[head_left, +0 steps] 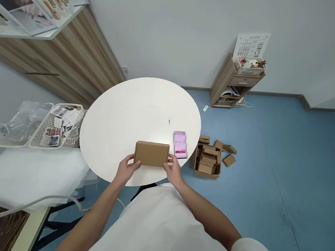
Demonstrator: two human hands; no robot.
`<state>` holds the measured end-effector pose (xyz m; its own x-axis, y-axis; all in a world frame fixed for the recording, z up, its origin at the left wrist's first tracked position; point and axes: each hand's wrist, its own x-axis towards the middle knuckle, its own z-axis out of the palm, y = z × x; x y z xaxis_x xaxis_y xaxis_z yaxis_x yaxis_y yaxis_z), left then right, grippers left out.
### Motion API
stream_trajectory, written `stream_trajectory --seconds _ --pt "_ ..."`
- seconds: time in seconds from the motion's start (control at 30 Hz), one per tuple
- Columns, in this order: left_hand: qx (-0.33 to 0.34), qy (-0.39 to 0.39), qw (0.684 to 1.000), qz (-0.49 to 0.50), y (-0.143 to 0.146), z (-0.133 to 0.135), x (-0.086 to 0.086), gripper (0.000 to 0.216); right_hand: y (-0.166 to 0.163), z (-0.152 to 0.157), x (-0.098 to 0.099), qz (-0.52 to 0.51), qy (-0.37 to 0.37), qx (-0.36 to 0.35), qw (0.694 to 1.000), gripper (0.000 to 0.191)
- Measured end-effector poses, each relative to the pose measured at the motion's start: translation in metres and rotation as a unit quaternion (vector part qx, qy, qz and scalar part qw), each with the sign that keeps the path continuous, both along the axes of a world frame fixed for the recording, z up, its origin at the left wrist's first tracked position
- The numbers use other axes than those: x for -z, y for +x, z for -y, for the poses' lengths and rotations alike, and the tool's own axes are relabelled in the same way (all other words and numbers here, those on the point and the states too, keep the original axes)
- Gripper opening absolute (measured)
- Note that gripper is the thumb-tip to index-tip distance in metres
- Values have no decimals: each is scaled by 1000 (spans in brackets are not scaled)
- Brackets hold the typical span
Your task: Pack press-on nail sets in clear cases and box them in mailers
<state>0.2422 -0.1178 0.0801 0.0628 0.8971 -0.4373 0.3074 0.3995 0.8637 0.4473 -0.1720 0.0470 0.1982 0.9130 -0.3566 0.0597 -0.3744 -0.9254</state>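
Note:
A closed brown cardboard box is held level between both hands at the near side of the round white table. My left hand grips its left end, thumb on the near corner and fingers at the side. At the right end, my right hand has hold of it in the same way. Whether the box rests on the table or hangs just above it, I cannot tell. A phone with a lit pink screen lies on the table just beyond my right hand.
The round table stands before me. On the floor to its right, a carton holds several small cardboard boxes, with more boxes beside it. White baskets with cards and plastic bags stand at left. A wooden cabinet is by the wall.

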Motion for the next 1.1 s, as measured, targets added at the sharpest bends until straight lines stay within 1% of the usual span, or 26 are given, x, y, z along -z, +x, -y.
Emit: stream_trajectory --seconds 0.07,0.13,0.2,0.27,0.3,0.37,0.43,0.5,0.57,0.63,0.7,0.77,0.83,0.9,1.03,1.1 --pt "33 23 999 -13 36 2 -9 55 32 15 -7 -7 29 41 999 41" --pt "79 58 995 -24 76 4 -15 54 63 31 -11 -4 38 104 994 40" --pt "127 93 987 -36 117 7 -17 52 93 48 -12 8 38 168 985 38" --pt "180 114 976 -33 156 12 -15 50 119 65 -9 31 28 223 974 37" --pt "210 122 970 -29 173 15 -13 48 130 74 -5 43 20 247 968 37" --pt "275 113 955 -12 202 21 -3 46 149 89 7 60 1 295 954 38" --pt "311 90 946 -3 224 26 10 50 164 101 23 74 -19 325 943 40" --pt "321 68 945 -12 241 29 25 54 175 109 38 102 -39 326 939 41" --pt "340 45 939 -23 255 28 39 57 186 113 50 144 -49 315 937 43" --pt "364 23 931 -27 268 26 50 59 197 113 55 193 -51 308 930 45" --pt "379 17 925 -15 279 23 56 62 206 109 56 227 -55 314 920 46" --pt "387 32 921 3 285 20 57 64 210 104 56 230 -59 328 914 48" --pt "392 43 919 5 285 18 55 64 209 100 59 211 -57 330 918 52" --pt "397 27 918 0 276 18 51 64 201 98 64 200 -57 309 928 54" --pt "413 -61 907 49 241 20 38 58 173 98 73 178 -61 242 952 48" --pt "389 -98 914 63 218 21 31 56 158 95 71 161 -47 219 961 44"
